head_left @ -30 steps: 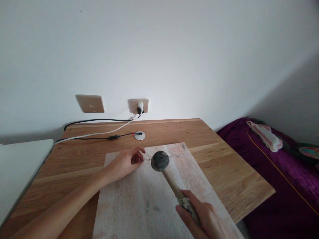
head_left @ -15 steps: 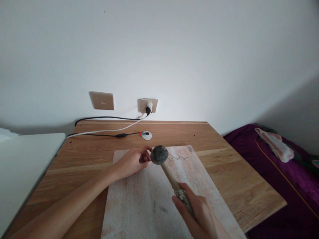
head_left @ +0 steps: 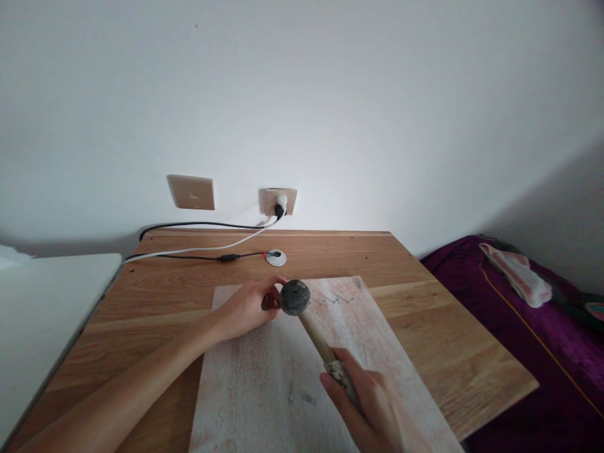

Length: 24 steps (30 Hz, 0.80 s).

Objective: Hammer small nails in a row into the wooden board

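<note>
My right hand [head_left: 365, 399] is closed around the handle of a mallet [head_left: 295, 297], which has a dark rounded head and a pale wooden shaft with a worn, patchy grip. The head hangs over the far part of a whitewashed wooden board [head_left: 245, 384]. Just left of the head, my left hand [head_left: 250, 306] rests at the board with thumb and fingers curled together in a pinch. The mallet head covers its fingertips, so what they hold cannot be seen. A thin grey zigzag [head_left: 337, 301] runs across the board right of the head.
The board lies on a wooden table [head_left: 438, 327] against a white wall. White and black cables [head_left: 226, 245] run to a wall socket [head_left: 282, 201] and a round grommet [head_left: 276, 257]. A white surface [head_left: 56, 314] stands left; purple fabric [head_left: 528, 321] with a striped cloth [head_left: 516, 274] lies right.
The mallet head has shifted slightly left and down, closer to the fingertips of my left hand. My right hand moved a little left with it; my left hand looks nearly unchanged.
</note>
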{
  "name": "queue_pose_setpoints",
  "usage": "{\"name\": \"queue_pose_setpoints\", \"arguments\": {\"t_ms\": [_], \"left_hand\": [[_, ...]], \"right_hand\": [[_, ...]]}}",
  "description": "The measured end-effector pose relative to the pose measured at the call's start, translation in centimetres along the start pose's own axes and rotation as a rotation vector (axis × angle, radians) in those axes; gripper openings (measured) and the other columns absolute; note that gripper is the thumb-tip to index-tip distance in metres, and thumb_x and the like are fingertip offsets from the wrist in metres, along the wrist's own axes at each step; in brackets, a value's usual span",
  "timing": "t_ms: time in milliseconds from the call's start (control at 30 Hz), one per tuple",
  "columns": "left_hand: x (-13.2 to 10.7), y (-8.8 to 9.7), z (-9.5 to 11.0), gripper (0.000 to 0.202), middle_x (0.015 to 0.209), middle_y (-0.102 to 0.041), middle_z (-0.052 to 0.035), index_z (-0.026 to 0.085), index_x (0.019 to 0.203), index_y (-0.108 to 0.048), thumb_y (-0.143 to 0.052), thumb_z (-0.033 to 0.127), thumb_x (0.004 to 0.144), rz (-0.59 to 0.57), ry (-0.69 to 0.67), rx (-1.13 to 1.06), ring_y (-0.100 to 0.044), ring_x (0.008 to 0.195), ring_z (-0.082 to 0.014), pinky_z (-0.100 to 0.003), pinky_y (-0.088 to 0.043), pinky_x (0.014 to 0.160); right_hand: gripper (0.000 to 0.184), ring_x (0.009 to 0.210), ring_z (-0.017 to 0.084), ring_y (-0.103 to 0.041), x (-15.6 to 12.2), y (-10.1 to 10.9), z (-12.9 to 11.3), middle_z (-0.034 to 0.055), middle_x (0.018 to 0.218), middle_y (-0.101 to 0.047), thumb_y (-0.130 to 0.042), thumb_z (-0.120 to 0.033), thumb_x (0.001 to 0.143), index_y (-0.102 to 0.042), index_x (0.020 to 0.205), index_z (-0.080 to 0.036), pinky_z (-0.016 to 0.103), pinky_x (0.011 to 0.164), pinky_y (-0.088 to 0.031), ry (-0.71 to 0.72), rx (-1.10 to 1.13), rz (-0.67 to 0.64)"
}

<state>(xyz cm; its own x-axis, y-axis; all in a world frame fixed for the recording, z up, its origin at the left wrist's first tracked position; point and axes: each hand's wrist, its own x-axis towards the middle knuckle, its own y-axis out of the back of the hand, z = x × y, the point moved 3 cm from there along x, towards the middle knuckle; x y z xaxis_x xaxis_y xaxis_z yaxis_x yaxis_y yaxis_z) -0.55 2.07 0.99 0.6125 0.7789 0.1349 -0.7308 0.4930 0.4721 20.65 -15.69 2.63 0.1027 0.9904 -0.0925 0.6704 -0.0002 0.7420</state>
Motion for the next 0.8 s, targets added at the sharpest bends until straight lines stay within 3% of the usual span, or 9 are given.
{"name": "queue_pose_setpoints", "arguments": {"t_ms": [100,200,267,433,633,800], "left_hand": [[0.0,0.0,0.3,0.039,0.084,-0.074,0.0025,0.021,0.117,-0.068,-0.065,0.011,0.080,0.007,-0.004,0.021,-0.067,0.071,-0.0149,-0.025,-0.047,0.068],[0.0,0.0,0.6,0.037,0.084,-0.072,0.0029,0.021,0.114,-0.069,-0.067,0.011,0.079,0.017,-0.014,0.056,-0.066,0.072,-0.0147,-0.025,-0.046,0.068],[0.0,0.1,0.6,0.035,0.085,-0.072,0.0029,0.021,0.114,-0.069,-0.068,0.012,0.080,0.015,-0.013,0.064,-0.065,0.073,-0.0146,-0.025,-0.046,0.070],[0.1,-0.1,0.1,0.018,0.084,-0.071,0.0020,0.021,0.102,-0.067,-0.066,0.017,0.084,-0.011,-0.017,0.026,-0.064,0.074,-0.0143,-0.025,-0.047,0.071],[0.0,0.0,0.3,0.042,0.088,-0.075,0.0018,0.021,0.121,-0.068,-0.062,0.015,0.080,-0.017,0.007,0.001,-0.064,0.072,-0.0149,-0.026,-0.047,0.069],[-0.1,0.1,0.3,0.047,0.089,-0.077,0.0016,0.022,0.124,-0.069,-0.063,0.013,0.078,-0.008,0.007,-0.002,-0.066,0.074,-0.0156,-0.026,-0.049,0.071]], "right_hand": [[0.056,0.060,0.018,-0.069,0.0,0.1,-0.2,-0.0006,0.068,-0.071,-0.042,-0.068,0.106,-0.070,0.120,-0.021,0.026,0.062,-0.047,-0.012,0.022,-0.034],[0.050,0.070,0.019,-0.072,0.1,0.4,-0.5,0.0001,0.074,-0.074,-0.046,-0.061,0.105,-0.069,0.124,-0.021,0.026,0.067,-0.047,-0.035,0.038,-0.045],[0.048,0.073,0.020,-0.073,0.2,0.8,-0.8,0.0003,0.076,-0.074,-0.047,-0.060,0.105,-0.070,0.123,-0.022,0.026,0.069,-0.047,-0.052,0.044,-0.052],[0.050,0.061,0.017,-0.063,0.4,1.4,-1.2,-0.0029,0.068,-0.067,-0.046,-0.064,0.104,-0.068,0.119,-0.022,0.027,0.062,-0.039,-0.077,0.049,-0.075],[0.047,0.067,0.018,-0.068,0.1,1.3,-1.0,0.0002,0.073,-0.072,-0.047,-0.059,0.103,-0.071,0.120,-0.021,0.028,0.067,-0.043,-0.068,0.028,-0.095],[0.049,0.064,0.018,-0.067,0.1,1.2,-0.7,-0.0006,0.071,-0.071,-0.045,-0.060,0.103,-0.070,0.121,-0.022,0.027,0.064,-0.044,-0.054,0.016,-0.097]]}}
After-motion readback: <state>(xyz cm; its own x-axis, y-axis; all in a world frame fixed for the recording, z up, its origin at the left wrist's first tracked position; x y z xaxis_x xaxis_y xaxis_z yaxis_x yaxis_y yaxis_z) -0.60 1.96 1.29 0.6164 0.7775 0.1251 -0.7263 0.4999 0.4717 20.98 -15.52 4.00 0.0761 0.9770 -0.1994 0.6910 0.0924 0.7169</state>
